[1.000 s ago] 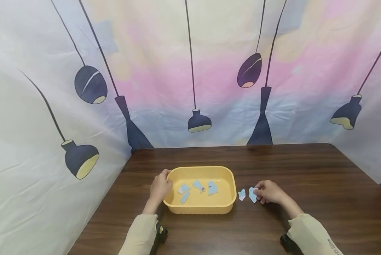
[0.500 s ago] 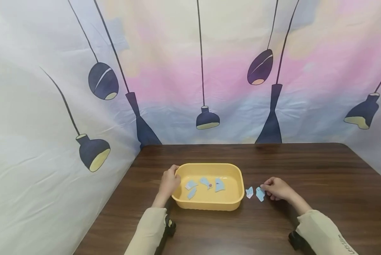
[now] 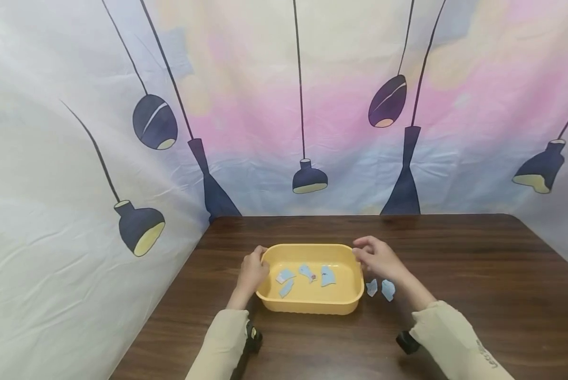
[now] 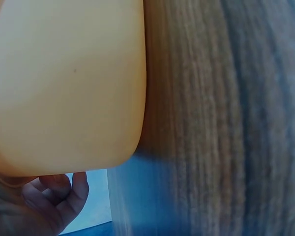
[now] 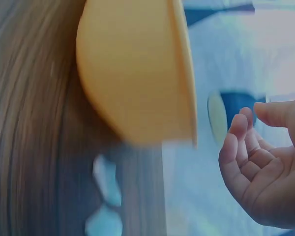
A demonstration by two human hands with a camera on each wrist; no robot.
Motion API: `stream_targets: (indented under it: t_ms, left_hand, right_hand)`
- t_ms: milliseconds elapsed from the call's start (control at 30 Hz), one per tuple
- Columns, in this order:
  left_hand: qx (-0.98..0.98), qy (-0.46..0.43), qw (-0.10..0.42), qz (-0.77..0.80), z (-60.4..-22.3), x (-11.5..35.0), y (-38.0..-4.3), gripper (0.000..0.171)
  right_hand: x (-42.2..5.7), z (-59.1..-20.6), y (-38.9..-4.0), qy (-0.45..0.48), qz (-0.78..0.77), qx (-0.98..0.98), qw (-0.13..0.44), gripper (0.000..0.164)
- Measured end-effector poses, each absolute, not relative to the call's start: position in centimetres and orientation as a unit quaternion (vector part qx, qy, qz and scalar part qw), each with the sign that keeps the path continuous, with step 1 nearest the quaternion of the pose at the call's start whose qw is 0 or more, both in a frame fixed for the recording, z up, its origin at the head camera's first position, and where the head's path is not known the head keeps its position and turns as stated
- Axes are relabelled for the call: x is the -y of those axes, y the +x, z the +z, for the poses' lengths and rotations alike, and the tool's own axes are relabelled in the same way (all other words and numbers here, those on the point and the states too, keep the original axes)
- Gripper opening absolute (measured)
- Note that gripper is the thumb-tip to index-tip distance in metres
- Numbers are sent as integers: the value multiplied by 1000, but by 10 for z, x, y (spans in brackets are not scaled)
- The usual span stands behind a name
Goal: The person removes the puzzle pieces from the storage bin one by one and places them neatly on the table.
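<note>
A yellow plastic tub (image 3: 307, 306) stands on the table with several flat, jagged light-blue pieces (image 3: 328, 275) inside it. My left hand (image 3: 252, 272) grips the rim at the tub's left end; in the left wrist view its fingers (image 4: 78, 194) curl beside the tub wall. Over by the back right corner is my right hand (image 3: 380, 259), fingers loosely bent and holding nothing. The right wrist view shows a gap between this hand (image 5: 265, 167) and the tub (image 5: 137, 73). Two more blue pieces, a smaller one (image 3: 372, 287) and a larger one (image 3: 388, 290), lie right of the tub.
The tub rests on a dark wood-grain table (image 3: 478, 274). A pastel cloth backdrop (image 3: 345, 142) printed with hanging lamps rises behind the table and along its left side. A black device (image 3: 407, 342) is strapped at the right wrist.
My right hand has let go of the larger blue piece on the table and moved left and away from me to the tub's right end. My left hand stays on the rim.
</note>
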State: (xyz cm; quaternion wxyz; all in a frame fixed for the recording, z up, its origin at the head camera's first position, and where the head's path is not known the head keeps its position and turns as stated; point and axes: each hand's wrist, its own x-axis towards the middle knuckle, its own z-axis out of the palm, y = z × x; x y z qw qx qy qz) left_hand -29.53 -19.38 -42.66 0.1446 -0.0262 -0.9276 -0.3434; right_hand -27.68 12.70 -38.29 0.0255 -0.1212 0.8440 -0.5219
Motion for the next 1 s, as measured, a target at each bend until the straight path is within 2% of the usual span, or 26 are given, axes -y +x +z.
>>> stream_targets:
  t_ms: [267, 400, 633, 833, 1000]
  left_hand:
    - [931, -27, 148, -332, -426, 193, -294, 34]
    - [933, -24, 145, -328, -425, 195, -294, 34]
    - [935, -20, 149, -320, -427, 196, -294, 32]
    - [934, -26, 160, -317, -428, 196, -293, 31]
    - [934, -31, 159, -319, -427, 196, -294, 33]
  right_hand:
    - [-74, -388, -280, -186, -517, -834, 45, 40]
    - [-48, -395, -281, -174, -549, -815, 73, 38]
    - [-5, -410, -281, -178, -537, -820, 81, 30]
    - [19, -422, -279, -172, -542, -809, 146, 29]
    - [26, -427, -277, -191, -528, -815, 146, 29]
